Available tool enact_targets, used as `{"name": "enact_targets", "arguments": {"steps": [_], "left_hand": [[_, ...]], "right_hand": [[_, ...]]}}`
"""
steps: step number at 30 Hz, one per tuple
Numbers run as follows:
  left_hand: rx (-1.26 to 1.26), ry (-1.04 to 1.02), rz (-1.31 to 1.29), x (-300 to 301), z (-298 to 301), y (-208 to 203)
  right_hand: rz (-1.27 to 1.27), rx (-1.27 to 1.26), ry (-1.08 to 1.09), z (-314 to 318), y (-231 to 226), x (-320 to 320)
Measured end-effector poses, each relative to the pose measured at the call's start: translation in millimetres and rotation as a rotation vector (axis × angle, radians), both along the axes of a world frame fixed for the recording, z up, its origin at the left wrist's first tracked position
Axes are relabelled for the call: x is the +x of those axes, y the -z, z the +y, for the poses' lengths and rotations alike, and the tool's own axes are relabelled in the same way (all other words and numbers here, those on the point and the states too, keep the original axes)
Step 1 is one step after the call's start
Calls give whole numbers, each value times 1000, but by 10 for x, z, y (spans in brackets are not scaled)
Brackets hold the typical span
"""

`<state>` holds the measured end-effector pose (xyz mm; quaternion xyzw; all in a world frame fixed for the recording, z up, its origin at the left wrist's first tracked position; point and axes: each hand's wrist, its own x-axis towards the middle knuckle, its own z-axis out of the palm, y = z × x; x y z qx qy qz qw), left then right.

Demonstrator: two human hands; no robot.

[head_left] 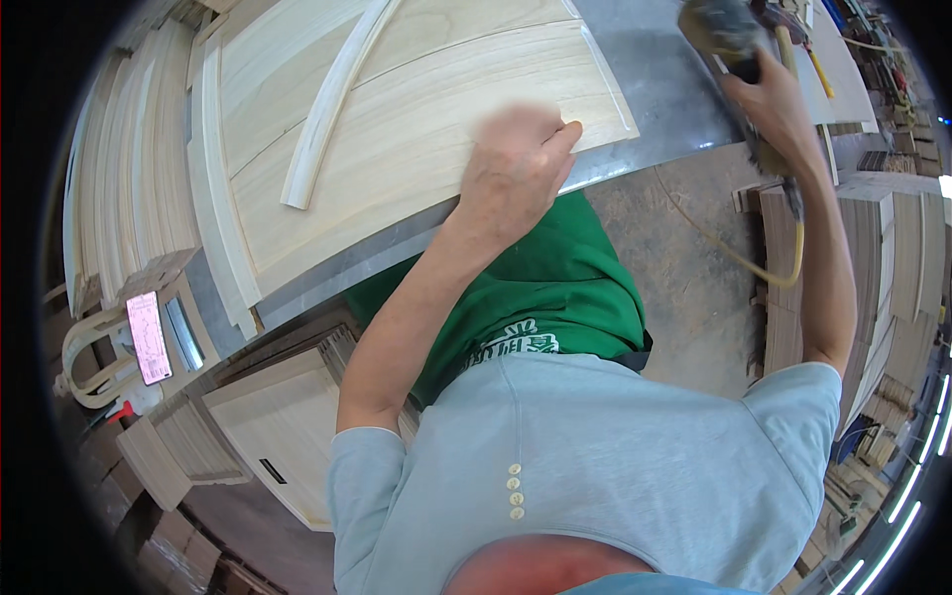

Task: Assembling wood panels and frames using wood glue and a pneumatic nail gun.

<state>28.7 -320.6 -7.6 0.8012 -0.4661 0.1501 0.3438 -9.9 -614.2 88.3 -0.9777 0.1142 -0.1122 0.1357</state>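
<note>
A pale wooden panel [426, 109] lies on the grey metal-topped bench in front of me. Above its near edge is my left hand [521, 169], curled closed and smeared at the fingers; whatever it may hold cannot be made out. A narrow wooden strip [332, 109] lies slantwise across the panel, left of that hand. Off to the far right, my right hand [773, 104] is wrapped round the grip of an air nail gun [722, 35], which is blurred. A yellow air hose [783, 278] hangs beneath the grip.
A hammer [785, 50] lies beside the nail gun. Stacked boards [129, 149] stand at the left, near a phone [149, 337] and a clamp [84, 362]. More stacked panels [858, 288] rise on the right. A framed panel [283, 426] leans below the bench.
</note>
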Motion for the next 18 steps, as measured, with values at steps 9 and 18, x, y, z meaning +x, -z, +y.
{"name": "enact_targets", "arguments": {"steps": [9, 18], "left_hand": [[16, -9, 34, -10, 25, -22], [6, -15, 35, -10, -30, 17]], "right_hand": [[245, 646, 89, 832, -665, -609], [383, 580, 97, 964, -624, -656]]}}
